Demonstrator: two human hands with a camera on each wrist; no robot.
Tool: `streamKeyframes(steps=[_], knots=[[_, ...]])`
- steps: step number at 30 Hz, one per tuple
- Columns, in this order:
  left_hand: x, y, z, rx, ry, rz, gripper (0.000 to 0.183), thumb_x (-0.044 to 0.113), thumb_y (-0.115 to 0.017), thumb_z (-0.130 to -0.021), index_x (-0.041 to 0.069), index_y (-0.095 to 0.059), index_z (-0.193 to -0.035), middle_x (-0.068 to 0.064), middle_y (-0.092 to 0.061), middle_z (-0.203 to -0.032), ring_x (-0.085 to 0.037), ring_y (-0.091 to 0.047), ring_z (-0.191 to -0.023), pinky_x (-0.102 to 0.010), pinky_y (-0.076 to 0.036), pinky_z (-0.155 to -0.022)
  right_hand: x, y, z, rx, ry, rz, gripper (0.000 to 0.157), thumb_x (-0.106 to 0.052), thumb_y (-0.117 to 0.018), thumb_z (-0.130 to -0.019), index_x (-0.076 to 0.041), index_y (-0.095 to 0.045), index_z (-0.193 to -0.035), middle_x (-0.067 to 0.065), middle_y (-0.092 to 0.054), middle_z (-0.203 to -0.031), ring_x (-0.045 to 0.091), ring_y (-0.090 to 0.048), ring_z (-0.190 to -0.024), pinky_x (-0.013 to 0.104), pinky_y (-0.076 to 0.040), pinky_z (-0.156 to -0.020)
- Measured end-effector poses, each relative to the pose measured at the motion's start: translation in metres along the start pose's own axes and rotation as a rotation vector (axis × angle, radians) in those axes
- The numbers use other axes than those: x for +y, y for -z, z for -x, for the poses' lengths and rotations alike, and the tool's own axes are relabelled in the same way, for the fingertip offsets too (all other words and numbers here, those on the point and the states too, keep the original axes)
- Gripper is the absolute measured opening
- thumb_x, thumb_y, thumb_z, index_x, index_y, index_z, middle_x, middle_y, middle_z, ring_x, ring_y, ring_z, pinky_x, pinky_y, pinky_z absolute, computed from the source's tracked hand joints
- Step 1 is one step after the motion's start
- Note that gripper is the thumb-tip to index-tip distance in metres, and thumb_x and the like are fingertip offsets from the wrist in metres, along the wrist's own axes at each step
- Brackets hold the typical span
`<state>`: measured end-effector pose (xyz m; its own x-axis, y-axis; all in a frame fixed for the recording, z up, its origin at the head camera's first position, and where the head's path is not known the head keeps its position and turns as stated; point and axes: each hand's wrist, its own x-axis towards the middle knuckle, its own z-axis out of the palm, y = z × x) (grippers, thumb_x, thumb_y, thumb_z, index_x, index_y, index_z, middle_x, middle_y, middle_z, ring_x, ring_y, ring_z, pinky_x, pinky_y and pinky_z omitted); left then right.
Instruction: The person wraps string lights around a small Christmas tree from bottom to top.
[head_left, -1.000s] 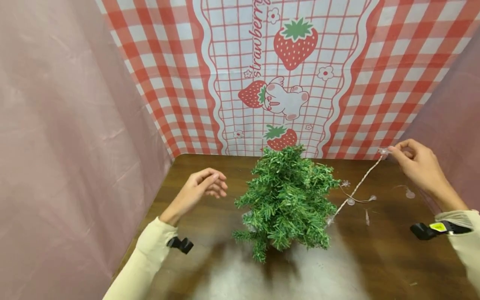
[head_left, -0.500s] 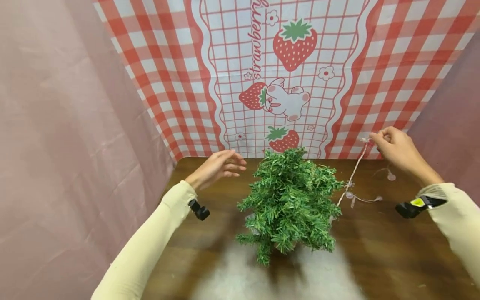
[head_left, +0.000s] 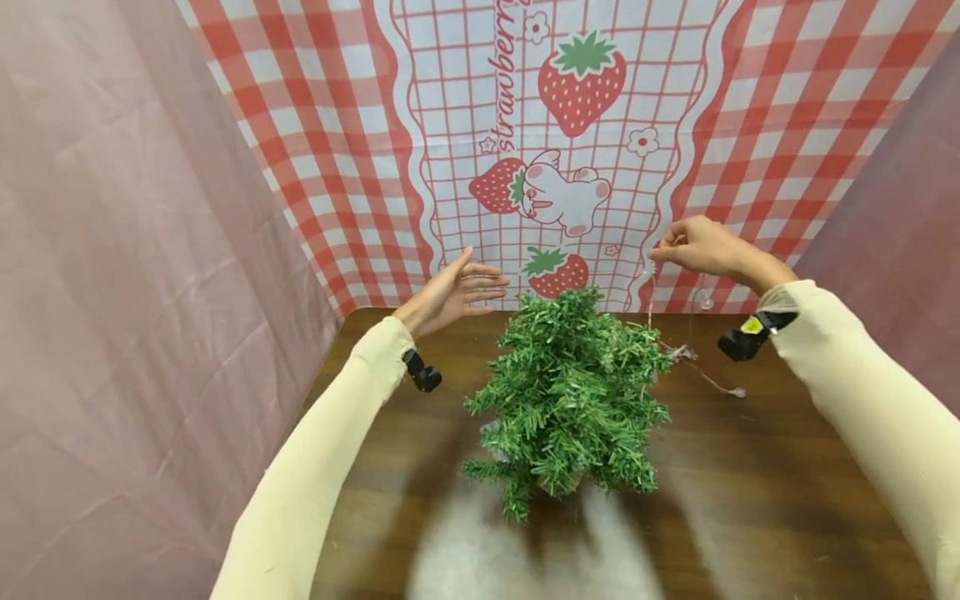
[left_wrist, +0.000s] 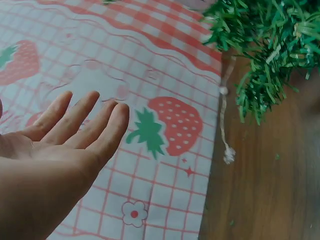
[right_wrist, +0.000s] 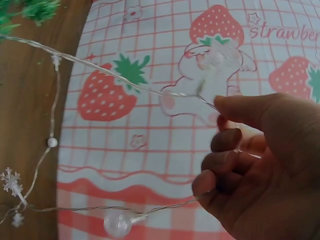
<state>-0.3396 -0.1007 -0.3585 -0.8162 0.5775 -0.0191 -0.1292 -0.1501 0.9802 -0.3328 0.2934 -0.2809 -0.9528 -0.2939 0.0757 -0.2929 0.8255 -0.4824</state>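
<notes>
A small green artificial Christmas tree (head_left: 566, 392) stands on the table in the head view. My right hand (head_left: 701, 246) is raised behind and right of its top, pinching a string of fairy lights (right_wrist: 125, 80) between thumb and forefinger. From that pinch the clear wire runs toward the tree; another stretch, bearing a round bulb (right_wrist: 117, 223), passes under my curled fingers. A snowflake light (right_wrist: 12, 184) lies farther along the string. Left of the treetop, my left hand (head_left: 453, 293) holds nothing, its fingers extended and spread, palm toward the tree.
The brown wooden table (head_left: 750, 500) reaches back to a red-and-white strawberry cloth (head_left: 352, 167) hanging behind it. Pink curtains (head_left: 135, 292) close off both sides. A loose tail of the light string (head_left: 723, 387) trails at the tree's right.
My right hand has moved left and up toward the back of the tree, drawing the light string along. My left hand has risen toward the treetop and its fingers have spread.
</notes>
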Motion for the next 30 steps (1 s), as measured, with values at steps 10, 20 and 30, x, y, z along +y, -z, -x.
streamKeyframes(steps=[10, 20, 30], knots=[[0.009, -0.027, -0.039, 0.035, 0.071, -0.175, 0.052, 0.037, -0.046, -0.106, 0.001, -0.045, -0.144, -0.019, -0.049, -0.145, -0.033, -0.049, -0.132, -0.046, -0.041, -0.11, -0.053, 0.011, -0.039, -0.12, 0.099, 0.045, 0.029, -0.03, -0.062, -0.099, -0.003, -0.062, -0.088, 0.0, -0.044, -0.057, 0.011, -0.037, -0.048, 0.029, -0.036, -0.049], [0.016, -0.047, -0.056, -0.099, 0.119, -0.268, 0.049, 0.032, -0.047, -0.106, 0.011, -0.041, -0.15, -0.011, -0.053, -0.145, -0.031, -0.045, -0.136, -0.059, -0.025, -0.116, -0.079, -0.012, -0.055, -0.142, 0.189, -0.065, 0.021, -0.021, -0.068, -0.096, -0.003, -0.064, -0.089, 0.005, -0.05, -0.056, 0.011, -0.041, -0.047, 0.026, -0.037, -0.045], [-0.002, -0.058, -0.066, -0.121, 0.115, -0.184, 0.051, 0.033, -0.044, -0.106, 0.013, -0.038, -0.153, -0.007, -0.041, -0.155, -0.031, -0.029, -0.146, -0.068, -0.006, -0.116, -0.092, -0.039, -0.067, -0.17, 0.238, -0.124, 0.022, -0.022, -0.073, -0.092, -0.001, -0.07, -0.087, 0.003, -0.057, -0.058, 0.008, -0.04, -0.046, 0.022, -0.036, -0.045]])
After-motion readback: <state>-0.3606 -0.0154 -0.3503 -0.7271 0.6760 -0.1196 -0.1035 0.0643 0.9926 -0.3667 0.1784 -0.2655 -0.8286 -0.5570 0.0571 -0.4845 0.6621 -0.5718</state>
